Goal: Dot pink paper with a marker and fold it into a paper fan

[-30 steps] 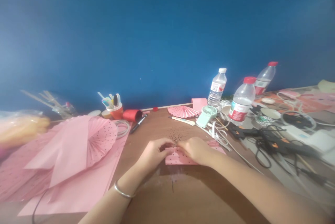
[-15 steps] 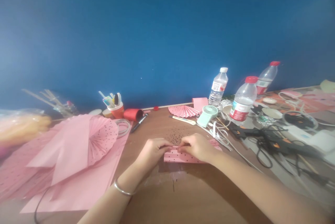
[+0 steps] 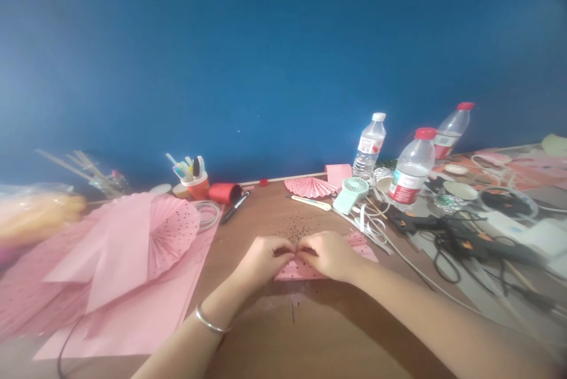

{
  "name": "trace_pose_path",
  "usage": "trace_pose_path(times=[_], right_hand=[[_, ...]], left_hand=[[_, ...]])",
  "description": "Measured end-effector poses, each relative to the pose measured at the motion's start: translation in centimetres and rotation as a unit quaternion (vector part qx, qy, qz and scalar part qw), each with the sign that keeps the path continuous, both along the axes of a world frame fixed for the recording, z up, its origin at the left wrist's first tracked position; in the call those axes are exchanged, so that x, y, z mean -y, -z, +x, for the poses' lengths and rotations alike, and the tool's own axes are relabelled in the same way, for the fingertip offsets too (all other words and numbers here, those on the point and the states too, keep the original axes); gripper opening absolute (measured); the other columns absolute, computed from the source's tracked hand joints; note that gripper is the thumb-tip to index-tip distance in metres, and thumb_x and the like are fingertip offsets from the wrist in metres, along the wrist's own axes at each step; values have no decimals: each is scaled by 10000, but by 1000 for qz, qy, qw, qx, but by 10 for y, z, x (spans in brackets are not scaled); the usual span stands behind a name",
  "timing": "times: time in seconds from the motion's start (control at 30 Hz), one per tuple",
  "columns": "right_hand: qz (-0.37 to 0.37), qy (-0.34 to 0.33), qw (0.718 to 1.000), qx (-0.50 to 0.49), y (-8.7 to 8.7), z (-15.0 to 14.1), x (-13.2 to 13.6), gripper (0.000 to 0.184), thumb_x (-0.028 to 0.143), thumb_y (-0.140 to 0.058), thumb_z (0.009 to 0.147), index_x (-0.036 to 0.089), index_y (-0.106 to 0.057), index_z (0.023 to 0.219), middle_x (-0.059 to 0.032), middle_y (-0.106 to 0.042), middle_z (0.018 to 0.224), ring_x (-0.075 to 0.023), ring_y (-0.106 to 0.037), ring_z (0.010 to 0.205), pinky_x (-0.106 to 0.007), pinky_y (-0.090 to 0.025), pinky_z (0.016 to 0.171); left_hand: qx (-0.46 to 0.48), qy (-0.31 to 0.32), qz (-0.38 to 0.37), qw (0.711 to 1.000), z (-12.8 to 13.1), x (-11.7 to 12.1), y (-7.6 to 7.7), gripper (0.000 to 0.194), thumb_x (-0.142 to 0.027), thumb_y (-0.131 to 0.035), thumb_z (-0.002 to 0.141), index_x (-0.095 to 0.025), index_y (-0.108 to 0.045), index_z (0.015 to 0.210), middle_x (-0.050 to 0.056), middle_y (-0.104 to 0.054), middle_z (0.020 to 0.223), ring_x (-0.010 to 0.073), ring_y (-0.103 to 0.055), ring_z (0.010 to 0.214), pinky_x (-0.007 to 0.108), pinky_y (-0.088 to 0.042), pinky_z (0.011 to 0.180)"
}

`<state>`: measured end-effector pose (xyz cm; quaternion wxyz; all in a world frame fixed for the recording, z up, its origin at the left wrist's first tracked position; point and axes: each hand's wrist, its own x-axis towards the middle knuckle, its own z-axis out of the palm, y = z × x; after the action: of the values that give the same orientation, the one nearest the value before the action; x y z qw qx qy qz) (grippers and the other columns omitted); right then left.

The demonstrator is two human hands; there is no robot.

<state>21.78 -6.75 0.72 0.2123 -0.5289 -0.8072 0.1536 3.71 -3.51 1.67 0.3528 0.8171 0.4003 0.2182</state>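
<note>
Pink paper (image 3: pixel 303 271) with black dots lies in front of me on the brown table (image 3: pixel 283 343), pleated at its right end. My left hand (image 3: pixel 268 258), with a silver bangle on the wrist, pinches the paper's far edge. Right beside it my right hand (image 3: pixel 330 255) pinches the same edge, so the fingertips of both hands almost meet. The hands cover much of the paper. Just beyond them, small black specks (image 3: pixel 299 226) are scattered on the table.
To the left lie pink sheets (image 3: pixel 119 249) and a pleated dotted fan (image 3: pixel 175 231). A cutter knife (image 3: pixel 310 203), a mint handheld fan (image 3: pixel 352 193) and another pleated fan (image 3: pixel 310 186) lie behind my hands. Bottles (image 3: pixel 411 169) and tangled cables (image 3: pixel 460 243) crowd the right side.
Both hands have closed in toward each other along the paper's far edge, the right moving left. The paper's near edge has shifted slightly toward me.
</note>
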Motion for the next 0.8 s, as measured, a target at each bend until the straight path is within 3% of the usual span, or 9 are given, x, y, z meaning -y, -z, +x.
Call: trace_pose_path(times=[0.2, 0.37, 0.53, 0.63, 0.8], right_hand=[[7, 28, 998, 64, 3, 16, -12, 292, 322, -360, 866, 229, -637, 861, -33, -670, 835, -175, -592, 779, -257, -372, 663], [5, -9, 993, 117, 5, 15, -13, 309, 374, -367, 862, 225, -636, 835, -31, -673, 798, -179, -601, 732, -254, -370, 610], [11, -1, 986, 166, 3, 17, -14, 309, 326, -357, 870, 213, -640, 817, -40, -673, 761, -188, -605, 717, -252, -355, 581], [15, -1, 982, 187, 2, 25, -17, 292, 295, -367, 866, 207, -635, 789, -39, -669, 756, -182, -604, 698, -247, -353, 578], [25, -20, 970, 241, 6, 26, -19, 210, 206, -413, 836, 176, -605, 758, -51, -659, 719, -176, -600, 674, -237, -340, 563]], left_hand=[[-25, -64, 10, 998, -13, -18, 3, 160, -247, -504, 697, -186, -653, 698, -15, -652, 708, 136, -567, 676, 215, -401, 616], [-50, -37, 17, 998, -14, -14, 4, 156, -241, -486, 695, -185, -631, 707, -27, -620, 654, 116, -530, 598, 208, -382, 554], [-40, -30, 9, 999, -16, -17, 5, 157, -241, -483, 702, -192, -631, 720, -18, -638, 736, 126, -550, 666, 207, -390, 592], [-94, -41, 22, 994, -24, -24, 3, 148, -241, -472, 704, -177, -605, 710, -11, -619, 686, 124, -535, 614, 208, -374, 554], [-224, -1, 96, 970, -23, -21, -3, 119, -204, -451, 719, -205, -570, 722, -18, -601, 675, 124, -525, 604, 209, -331, 543]])
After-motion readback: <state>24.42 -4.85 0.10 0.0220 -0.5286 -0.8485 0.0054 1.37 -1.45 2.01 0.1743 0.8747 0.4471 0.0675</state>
